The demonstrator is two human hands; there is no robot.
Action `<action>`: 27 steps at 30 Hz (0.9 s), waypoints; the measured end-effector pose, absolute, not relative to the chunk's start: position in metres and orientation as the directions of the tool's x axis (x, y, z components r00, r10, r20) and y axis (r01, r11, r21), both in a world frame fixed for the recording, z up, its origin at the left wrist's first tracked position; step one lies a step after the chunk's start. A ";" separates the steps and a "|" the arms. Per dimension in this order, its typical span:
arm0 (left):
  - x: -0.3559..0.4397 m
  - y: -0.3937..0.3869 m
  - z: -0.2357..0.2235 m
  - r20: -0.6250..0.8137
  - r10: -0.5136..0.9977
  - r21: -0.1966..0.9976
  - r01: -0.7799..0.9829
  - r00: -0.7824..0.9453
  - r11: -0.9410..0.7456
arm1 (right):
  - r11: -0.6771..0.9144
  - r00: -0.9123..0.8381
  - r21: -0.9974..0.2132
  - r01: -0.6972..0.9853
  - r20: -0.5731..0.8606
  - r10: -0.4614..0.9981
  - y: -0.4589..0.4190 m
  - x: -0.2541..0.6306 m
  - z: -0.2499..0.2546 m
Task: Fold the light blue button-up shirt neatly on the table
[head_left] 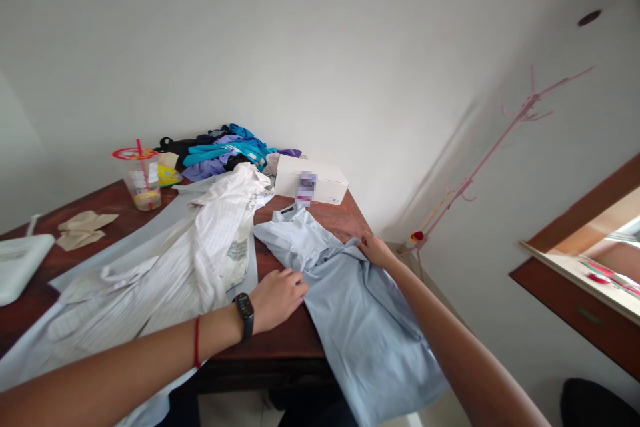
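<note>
White garment [205,247] at 9 o'clock of blue shirt [370,320]. Left hand [280,297] curled at shirt's 10 o'clock edge, grip unclear; right hand [375,252] pinches 1 o'clock edge. Collar laid on bench [280,340]; lower end overhangs, unfolded.

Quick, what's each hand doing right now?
Left hand: curled at the light-blue shirt's left edge; grip unclear.
Right hand: at its right edge; grip unclear.
</note>
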State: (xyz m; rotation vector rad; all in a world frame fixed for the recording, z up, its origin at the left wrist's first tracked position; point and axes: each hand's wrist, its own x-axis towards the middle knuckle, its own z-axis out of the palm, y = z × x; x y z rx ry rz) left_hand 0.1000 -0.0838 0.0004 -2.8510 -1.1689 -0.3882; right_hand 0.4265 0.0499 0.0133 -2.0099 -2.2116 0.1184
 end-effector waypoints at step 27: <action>0.172 -0.076 0.050 0.384 0.630 0.488 0.430 0.675 -0.759 | 0.076 0.323 -0.519 0.852 0.634 0.703 -0.204 0.336 -0.058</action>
